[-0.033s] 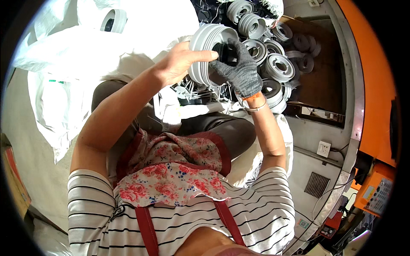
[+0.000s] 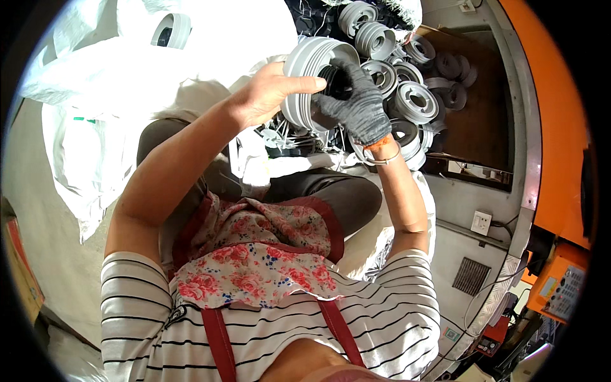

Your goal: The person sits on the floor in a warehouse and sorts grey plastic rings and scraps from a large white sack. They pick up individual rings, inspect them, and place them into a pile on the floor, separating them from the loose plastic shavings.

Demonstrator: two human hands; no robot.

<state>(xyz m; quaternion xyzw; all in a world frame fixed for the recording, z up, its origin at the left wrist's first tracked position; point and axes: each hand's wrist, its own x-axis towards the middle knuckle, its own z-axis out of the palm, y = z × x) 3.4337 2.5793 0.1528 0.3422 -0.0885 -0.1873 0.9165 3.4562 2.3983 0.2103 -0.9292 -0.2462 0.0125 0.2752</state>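
My bare left hand (image 2: 264, 95) is closed round the side of a grey ribbed plastic ring (image 2: 304, 70), its thumb lying across the near rim. The ring is tilted, with its opening toward the right. My right hand (image 2: 359, 105), in a grey knit glove, reaches into that opening. Its thumb and fingers are closed about a black ribbed insert (image 2: 329, 76) inside the ring, and the glove hides part of it. Just right of the glove, more grey plastic rings (image 2: 417, 102) lie in a heap.
White sacks (image 2: 184, 70) spread on the left, with another grey ring (image 2: 181, 32) on them. Thin pale sprue-like sticks (image 2: 280, 137) lie below the held ring. A machine's opening (image 2: 484, 114) with a brown surface and rings stands at right, beside an orange panel (image 2: 560, 127).
My gloved right hand has turned slightly at the ring's opening, its fingers shifting over the black insert. The ring has moved a little rightward. My left hand keeps its hold.
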